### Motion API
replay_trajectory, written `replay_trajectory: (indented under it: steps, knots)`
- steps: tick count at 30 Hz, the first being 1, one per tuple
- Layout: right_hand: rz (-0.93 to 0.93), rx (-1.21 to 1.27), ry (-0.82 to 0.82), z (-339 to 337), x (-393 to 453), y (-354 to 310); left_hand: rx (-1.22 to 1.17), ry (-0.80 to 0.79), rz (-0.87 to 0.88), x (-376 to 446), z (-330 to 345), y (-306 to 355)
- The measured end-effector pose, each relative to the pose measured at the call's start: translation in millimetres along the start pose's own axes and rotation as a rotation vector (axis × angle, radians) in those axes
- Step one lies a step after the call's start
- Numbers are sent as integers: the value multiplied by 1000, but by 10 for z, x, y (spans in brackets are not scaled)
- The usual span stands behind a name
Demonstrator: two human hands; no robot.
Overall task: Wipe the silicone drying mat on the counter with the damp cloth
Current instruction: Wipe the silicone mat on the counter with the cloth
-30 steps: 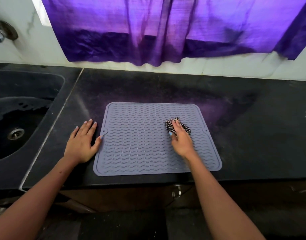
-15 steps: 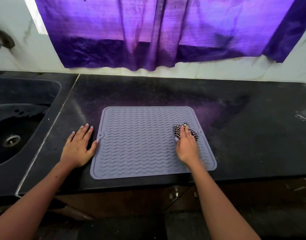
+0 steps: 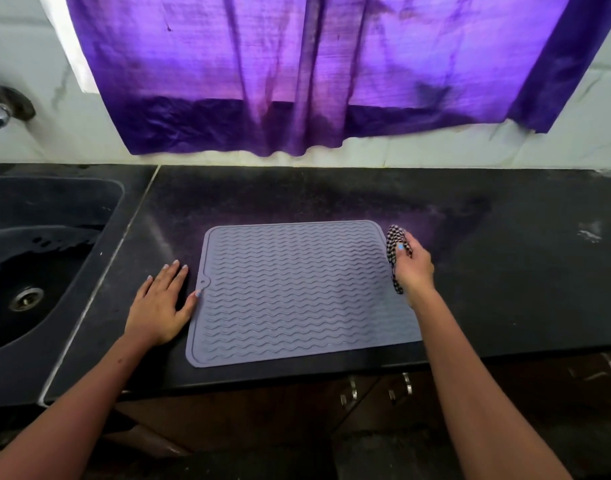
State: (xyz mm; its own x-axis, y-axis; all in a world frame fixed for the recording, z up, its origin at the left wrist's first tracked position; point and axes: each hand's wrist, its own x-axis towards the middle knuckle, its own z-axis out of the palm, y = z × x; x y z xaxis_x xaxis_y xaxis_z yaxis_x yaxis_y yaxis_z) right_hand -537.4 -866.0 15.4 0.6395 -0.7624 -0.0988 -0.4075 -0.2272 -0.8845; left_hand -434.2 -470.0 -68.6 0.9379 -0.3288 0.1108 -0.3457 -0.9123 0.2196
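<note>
Now right hand (image 3: pixel 413 268) | cloth (image 3: pixel 396 239) moved | mat (image 3: pixel 297 292) right edge

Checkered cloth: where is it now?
Head view: the checkered cloth is gripped in the right hand at the mat's right edge, near its far corner.

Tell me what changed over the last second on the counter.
The right hand carried the checkered cloth rightward across the grey wavy-ribbed silicone mat to its right edge, and now grips it bunched rather than pressing it flat. The left hand stayed flat on the black counter, thumb at the mat's left edge; the mat did not visibly shift.
</note>
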Motion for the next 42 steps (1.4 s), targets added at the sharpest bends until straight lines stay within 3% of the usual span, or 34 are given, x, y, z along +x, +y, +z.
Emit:
replay_trajectory:
  steps: [2,6,10,13,15,17,18,21,24,27,30,32,35,37,40,42]
  knots:
    - [-182,-292,-22,5,-119,118,7,-1,4,-7,14,-7]
    - [-320,-625,-223,219,-346,552,4,0,14,13,15,-15]
    - [-334,-641,-240,264,-241,657,4,7,4,-1,4,22]
    - [-264,-454,-349,212,-136,593,6,5,4,2,-6,20]
    - [-51,-63,-385,82,-72,463,12,4,3,-10,-10,14]
    - [167,303,-323,-81,-12,306,11,-4,1,-13,-26,15]
    - [201,327,-256,-146,12,261,6,-10,-2,-7,-30,17]
    - [-20,-153,-111,-161,-125,262,-9,-22,-13,-3,-25,23]
    - [-249,-583,-214,56,-436,508,-10,-29,-14,-5,-20,8]
    - [-330,-776,-233,159,-526,706,-10,-34,-6,-7,-16,12]
    - [-324,-697,-303,115,-414,709,-7,-25,-6,-3,-14,18]
    - [-287,-510,-380,67,-355,669,-7,-16,-10,-3,-13,15]
    - [51,38,-446,-127,-225,488,12,-18,-18,-18,-20,34]
    - [231,338,-393,-233,-166,342,11,-22,-34,-25,-39,47]
    - [170,216,-177,-102,-277,186,39,-27,-72,-51,-27,67]
    - [14,-8,-168,140,-547,158,55,-52,-108,-90,4,68]
